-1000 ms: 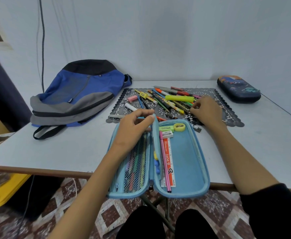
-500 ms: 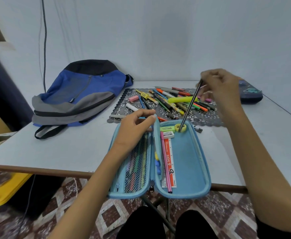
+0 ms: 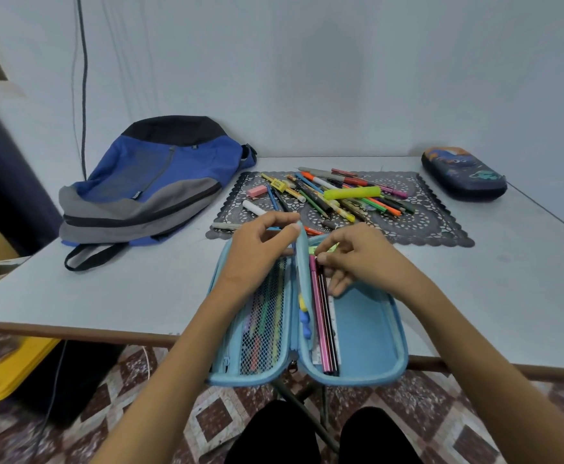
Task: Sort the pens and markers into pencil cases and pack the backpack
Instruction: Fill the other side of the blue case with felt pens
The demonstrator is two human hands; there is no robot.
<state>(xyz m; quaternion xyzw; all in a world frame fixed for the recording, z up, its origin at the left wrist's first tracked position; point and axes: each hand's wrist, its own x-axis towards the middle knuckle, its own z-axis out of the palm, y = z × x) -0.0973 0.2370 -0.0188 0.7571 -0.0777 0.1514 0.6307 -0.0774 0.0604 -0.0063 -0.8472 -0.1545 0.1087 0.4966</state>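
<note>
open light blue pencil case [image 3: 367, 329] at the near edge of the table [image 3: 106, 289], both hands on it.
left half: mesh pocket with coloured pens behind it; right half: pink pen [image 3: 317, 316], black pen [image 3: 328, 324] and a ruler [image 3: 333, 306] side by side, ruler print not legible. left hand [image 3: 257, 252]: fingers curled, gripping the top of the case's centre divider. right hand [image 3: 357, 259]: fingers pinching the upper end of the black pen. behind the case: loose pens and markers [image 3: 310, 195], yellow highlighter [image 3: 352, 193] and pink eraser [image 3: 256, 191] on a grey lace mat [image 3: 434, 216]. far left: blue, grey and black backpack [image 3: 160, 182], lying flat, tag too small to read. far right: dark printed pencil case [image 3: 464, 174], closed.
</note>
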